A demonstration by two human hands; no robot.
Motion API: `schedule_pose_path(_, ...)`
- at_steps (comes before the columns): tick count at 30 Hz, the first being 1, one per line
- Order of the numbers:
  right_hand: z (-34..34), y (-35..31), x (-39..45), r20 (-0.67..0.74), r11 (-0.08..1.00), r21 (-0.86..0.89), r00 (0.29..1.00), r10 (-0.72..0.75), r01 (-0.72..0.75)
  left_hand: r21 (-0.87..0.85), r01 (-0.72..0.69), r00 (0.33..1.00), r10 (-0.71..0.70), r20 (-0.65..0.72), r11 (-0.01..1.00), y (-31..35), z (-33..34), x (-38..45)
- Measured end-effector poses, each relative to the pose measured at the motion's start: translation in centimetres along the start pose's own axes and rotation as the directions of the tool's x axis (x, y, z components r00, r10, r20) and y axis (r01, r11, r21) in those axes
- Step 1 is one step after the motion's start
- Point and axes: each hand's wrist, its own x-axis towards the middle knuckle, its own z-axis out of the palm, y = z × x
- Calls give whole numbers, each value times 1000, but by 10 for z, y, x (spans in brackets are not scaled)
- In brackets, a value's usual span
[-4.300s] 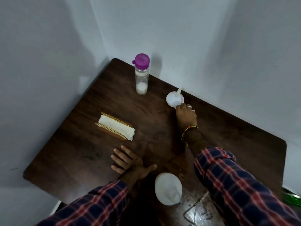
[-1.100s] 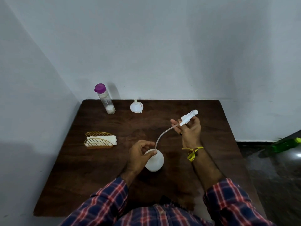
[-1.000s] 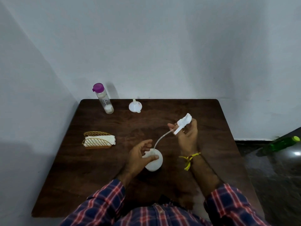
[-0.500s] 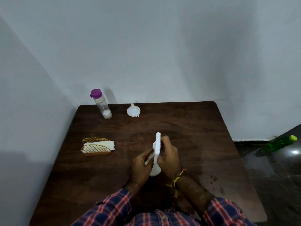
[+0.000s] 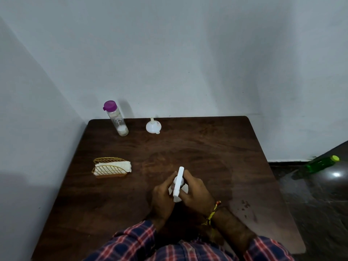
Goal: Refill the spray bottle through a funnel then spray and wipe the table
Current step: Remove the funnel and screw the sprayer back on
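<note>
Both hands wrap the white spray bottle [image 5: 178,185] near the table's [image 5: 207,151] centre: left hand [image 5: 163,196] grips the body, right hand [image 5: 194,192] closes around the spray head, possibly twisting. Funnel [image 5: 153,126] lies at 12 o'clock, purple-capped bottle [image 5: 116,118] at 11, napkin holder [image 5: 110,168] at 9.

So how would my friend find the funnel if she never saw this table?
Look at the dark wooden table and go to its far edge by the wall. Two things stand there: a tall clear bottle with a purple cap, and right of it the funnel. The funnel is the short white one, wide end down, spout pointing up.
</note>
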Motion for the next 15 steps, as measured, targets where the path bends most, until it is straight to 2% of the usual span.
schedule_pose_path(4, 1, -3, 6, -9, 998, -14, 998, -57, 57, -6, 85, 996, -85, 10, 996, 5, -3, 4)
schedule_pose_path(7, 0, -2, 7, 30, 998, 68, 999, 13, -15, -78, 120, 991, -115, 66, 990, 1, -7, 3)
schedule_pose_path(9, -4, -1, 7, 62, 994, 98, 997, 44, -50, -66, 145, 987, -140, 77, 987, -2, -7, 5)
schedule_pose_path(15, 1, 10, 12, 93, 1000, -23, 995, 22, -20, -40, 188, 977, -182, 112, 981, -10, -11, 15)
